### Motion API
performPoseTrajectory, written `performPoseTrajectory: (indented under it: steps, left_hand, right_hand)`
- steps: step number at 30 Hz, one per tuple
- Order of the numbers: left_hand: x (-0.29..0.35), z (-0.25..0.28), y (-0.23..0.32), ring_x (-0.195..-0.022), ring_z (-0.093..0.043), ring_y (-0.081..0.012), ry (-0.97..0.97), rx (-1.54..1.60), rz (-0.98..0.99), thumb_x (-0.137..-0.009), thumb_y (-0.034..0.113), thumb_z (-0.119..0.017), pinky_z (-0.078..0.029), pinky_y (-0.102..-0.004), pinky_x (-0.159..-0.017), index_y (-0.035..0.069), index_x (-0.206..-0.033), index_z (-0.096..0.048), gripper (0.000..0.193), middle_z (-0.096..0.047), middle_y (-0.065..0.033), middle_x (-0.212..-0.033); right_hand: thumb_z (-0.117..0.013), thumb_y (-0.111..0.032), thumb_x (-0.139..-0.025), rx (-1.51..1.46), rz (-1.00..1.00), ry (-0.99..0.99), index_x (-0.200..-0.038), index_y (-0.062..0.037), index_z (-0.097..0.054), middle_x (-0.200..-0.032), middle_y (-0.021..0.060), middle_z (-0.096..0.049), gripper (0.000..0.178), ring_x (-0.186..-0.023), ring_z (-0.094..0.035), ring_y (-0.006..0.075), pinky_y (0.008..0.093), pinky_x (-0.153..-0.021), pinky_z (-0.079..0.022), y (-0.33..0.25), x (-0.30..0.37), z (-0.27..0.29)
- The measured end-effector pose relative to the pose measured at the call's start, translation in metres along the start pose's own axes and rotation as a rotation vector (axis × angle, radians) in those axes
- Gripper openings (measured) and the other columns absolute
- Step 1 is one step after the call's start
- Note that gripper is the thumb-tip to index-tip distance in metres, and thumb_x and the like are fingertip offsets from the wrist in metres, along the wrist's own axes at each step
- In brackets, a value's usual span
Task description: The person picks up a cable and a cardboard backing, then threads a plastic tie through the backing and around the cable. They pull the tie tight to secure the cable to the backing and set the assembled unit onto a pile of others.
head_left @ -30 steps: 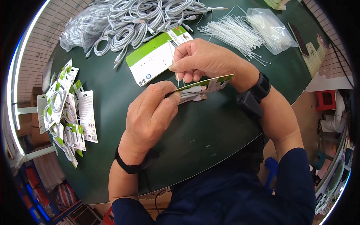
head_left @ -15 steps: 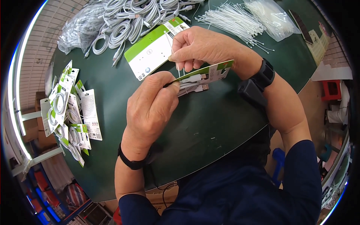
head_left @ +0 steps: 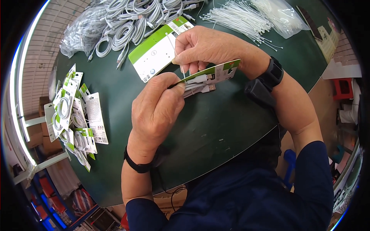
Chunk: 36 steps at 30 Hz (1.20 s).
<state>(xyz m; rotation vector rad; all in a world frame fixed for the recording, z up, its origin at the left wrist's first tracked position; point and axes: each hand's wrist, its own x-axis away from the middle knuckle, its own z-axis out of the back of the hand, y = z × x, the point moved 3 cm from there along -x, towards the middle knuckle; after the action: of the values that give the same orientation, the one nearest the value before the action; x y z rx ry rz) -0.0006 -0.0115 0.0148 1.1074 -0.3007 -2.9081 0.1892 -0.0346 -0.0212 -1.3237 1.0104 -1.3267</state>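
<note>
My left hand (head_left: 156, 104) grips the near end of a green and white packaging card (head_left: 225, 72), its thumb pressed on a coiled grey USB cable (head_left: 198, 79) lying along the card's underside. The card is held tilted, edge toward me, above the table. Behind it my right hand (head_left: 196, 50) pinches a thin white cable tie (head_left: 170, 43), whose strands run down to the back of the card. A second packaging card (head_left: 154, 56), without a cable, lies flat on the table beyond both hands.
Finished-looking carded cables (head_left: 75, 119) are piled at the left. Coiled grey cables (head_left: 135, 23) and a clear plastic bag (head_left: 83, 30) lie at the back. Loose cable ties (head_left: 239, 19) spread beside another bag (head_left: 283, 19) at the back right of the green table (head_left: 200, 142).
Both hands keep their hold on the card and the cable tie, almost unmoved. The whole view has shifted slightly.
</note>
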Motion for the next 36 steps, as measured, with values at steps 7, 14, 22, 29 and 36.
performPoseTrajectory:
  steps: [7,14,22,29,36]
  left_hand:
    - [-0.002,0.001,0.001,-0.074,-0.068,-0.0244,0.004,-0.015,0.022,-0.071,-0.011,-0.077,-0.055,-0.0305,-0.063,0.001,-0.084,-0.061,0.023,-0.069,-0.0108,-0.092]
    - [0.000,0.001,0.001,-0.073,-0.067,-0.0237,-0.002,-0.013,-0.003,-0.069,-0.006,-0.075,-0.054,-0.0317,-0.060,-0.001,-0.087,-0.065,0.021,-0.066,-0.0111,-0.095]
    - [-0.003,0.002,0.006,-0.071,-0.067,-0.0213,-0.043,-0.070,-0.026,-0.068,-0.004,-0.075,-0.053,-0.0302,-0.059,0.000,-0.086,-0.066,0.020,-0.067,-0.0091,-0.098]
    - [0.000,0.001,0.003,-0.073,-0.067,-0.0214,-0.033,-0.047,-0.021,-0.069,-0.003,-0.074,-0.054,-0.0302,-0.060,0.000,-0.087,-0.066,0.020,-0.068,-0.0088,-0.099]
    - [-0.001,0.001,0.004,-0.075,-0.069,-0.0218,-0.031,-0.038,-0.014,-0.070,-0.003,-0.074,-0.055,-0.0304,-0.060,0.001,-0.087,-0.066,0.020,-0.069,-0.0080,-0.098]
  right_hand:
    - [-0.072,-0.015,-0.090,0.046,0.063,-0.205,-0.088,-0.0037,-0.066,-0.075,0.0017,-0.068,0.013,-0.060,-0.060,0.0042,0.0170,-0.055,-0.047,-0.001,0.002,-0.002]
    - [-0.068,-0.014,-0.093,-0.297,-0.008,-0.138,-0.087,-0.0029,-0.068,-0.074,0.0021,-0.067,0.012,-0.061,-0.059,0.0050,0.0199,-0.056,-0.048,-0.011,0.008,-0.006]
    - [-0.066,-0.017,-0.095,0.032,0.109,-0.273,-0.099,-0.0025,-0.070,-0.079,0.0025,-0.070,0.015,-0.064,-0.061,0.0049,0.0187,-0.060,-0.049,-0.010,0.006,0.001]
    - [-0.069,-0.017,-0.093,-0.049,0.093,-0.157,-0.092,-0.0039,-0.070,-0.077,0.0004,-0.069,0.013,-0.063,-0.061,0.0046,0.0175,-0.057,-0.047,-0.013,0.006,-0.004]
    - [-0.072,-0.014,-0.090,-0.032,0.033,-0.136,-0.090,-0.0034,-0.069,-0.076,-0.0004,-0.068,0.011,-0.065,-0.061,0.0037,0.0174,-0.057,-0.046,-0.013,0.009,-0.003]
